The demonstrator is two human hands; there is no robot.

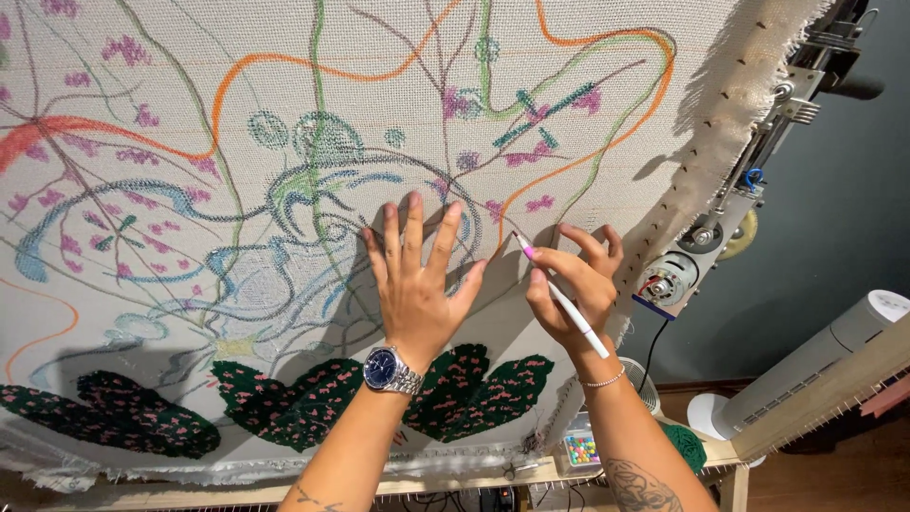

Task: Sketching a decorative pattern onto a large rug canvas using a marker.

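In the head view, a large white cloth (588,180) is being stretched over a wooden frame (825,389), and it is being covered with drawn lines in orange, green, blue and purple. The left hand (414,284) is being pressed flat against the cloth, fingers spread wide, with nothing being held; a silver watch (391,371) with a dark blue face is being worn on its wrist. Just beside it, a white pen (559,296) with a pink tip is being gripped between the thumb and fingers of the right hand (573,284), and the tip is being held against the cloth near an orange line. Dark green tufted patches (303,398) with pink flecks are being shown below the hands.
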